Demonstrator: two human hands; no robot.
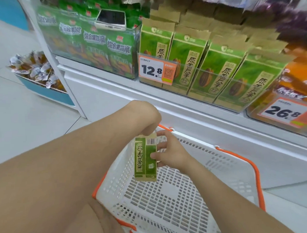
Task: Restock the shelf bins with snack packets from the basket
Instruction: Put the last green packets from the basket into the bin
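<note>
Shelf (183, 104): white, with clear bins along its front. The middle bin (209, 83) holds rows of upright green seed packets and looks nearly full; a phone (111, 19) lies on the green packets to its left.

Basket (178, 194): white mesh, orange handles, on the floor below the shelf. No packets show on its visible bottom, so this seems to be the last one; placing it in the bin remains.

Left hand (149, 120): bent down at the wrist over the packet's top; fingers hidden, so grip cannot be told.

Right hand (169, 153): thumb on the face, fingers behind, pinching the right edge.

Packet (145, 158): green, above the basket, long axis near vertical, print upside down, barcode end up.
</note>
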